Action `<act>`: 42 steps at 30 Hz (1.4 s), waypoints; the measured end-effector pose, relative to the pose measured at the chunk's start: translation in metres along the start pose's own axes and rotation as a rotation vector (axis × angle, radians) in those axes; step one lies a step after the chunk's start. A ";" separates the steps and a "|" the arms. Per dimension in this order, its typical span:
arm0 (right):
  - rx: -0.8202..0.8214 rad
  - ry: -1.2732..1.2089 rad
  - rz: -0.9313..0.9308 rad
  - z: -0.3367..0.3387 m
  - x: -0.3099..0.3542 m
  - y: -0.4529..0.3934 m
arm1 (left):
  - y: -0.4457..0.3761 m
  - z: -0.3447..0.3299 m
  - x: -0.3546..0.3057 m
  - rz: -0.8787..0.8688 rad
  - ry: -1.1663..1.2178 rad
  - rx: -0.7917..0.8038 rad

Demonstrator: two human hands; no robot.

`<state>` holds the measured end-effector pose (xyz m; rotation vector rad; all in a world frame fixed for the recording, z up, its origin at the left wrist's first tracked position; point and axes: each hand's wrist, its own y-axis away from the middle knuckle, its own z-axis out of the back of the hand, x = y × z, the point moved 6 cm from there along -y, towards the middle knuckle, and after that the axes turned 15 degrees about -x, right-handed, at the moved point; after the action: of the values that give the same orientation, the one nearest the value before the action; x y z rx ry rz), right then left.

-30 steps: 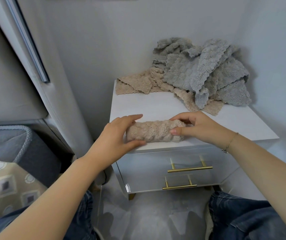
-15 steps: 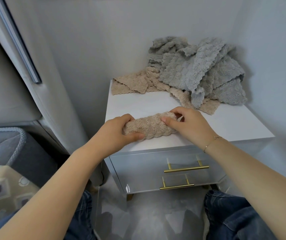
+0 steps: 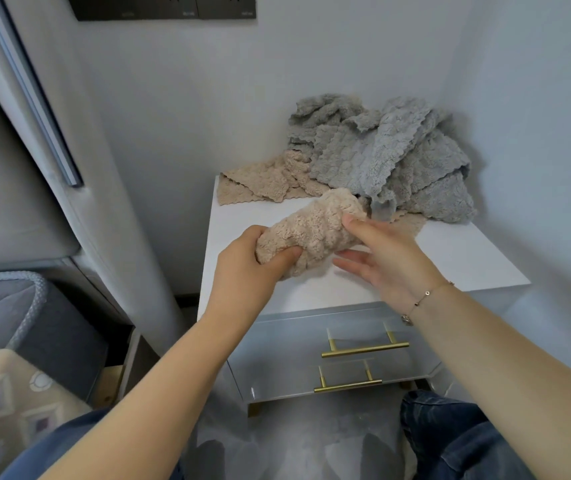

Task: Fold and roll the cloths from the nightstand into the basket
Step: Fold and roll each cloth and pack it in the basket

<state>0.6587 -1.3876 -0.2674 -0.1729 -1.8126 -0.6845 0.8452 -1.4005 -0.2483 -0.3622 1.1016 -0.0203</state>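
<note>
Gripping the rolled beige cloth [image 3: 311, 233] at its near end, my left hand [image 3: 246, 268] lifts it above the nightstand [image 3: 450, 258]; my right hand [image 3: 384, 258] is released, straight fingers touching it; 1 grey cloth pile [image 3: 391, 161] sits behind.

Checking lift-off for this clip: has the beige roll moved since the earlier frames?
Yes. The beige roll, gripped by the left hand, has risen off the nightstand front edge toward the cloth pile.

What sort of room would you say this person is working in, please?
Most likely a bedroom: a white nightstand with gold-handled drawers stands in a corner, beside what looks like an upholstered bed frame.
</note>
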 end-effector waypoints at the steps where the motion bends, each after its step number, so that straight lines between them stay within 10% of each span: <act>1: 0.047 -0.112 -0.082 -0.005 -0.003 0.005 | 0.003 -0.002 -0.003 -0.032 -0.010 0.009; 9: 0.074 -0.290 -0.113 -0.008 0.005 0.015 | 0.011 -0.017 -0.013 -0.023 0.043 0.150; 20: 0.120 -0.189 0.206 0.013 0.041 0.020 | 0.024 -0.038 -0.025 0.663 0.735 0.463; 27: -0.469 -0.017 0.429 0.095 0.054 0.052 | 0.037 -0.047 -0.041 0.362 0.546 0.389; 35: -0.189 -0.327 0.148 0.132 0.016 0.104 | 0.079 -0.065 -0.090 -0.134 0.289 0.428; 42: -0.423 -0.569 0.134 0.222 -0.005 0.151 | 0.174 -0.120 -0.114 -0.242 0.151 0.853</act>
<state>0.5435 -1.1450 -0.2608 -0.8337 -2.1386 -0.9849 0.6604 -1.2479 -0.2491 0.2820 1.0909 -0.7199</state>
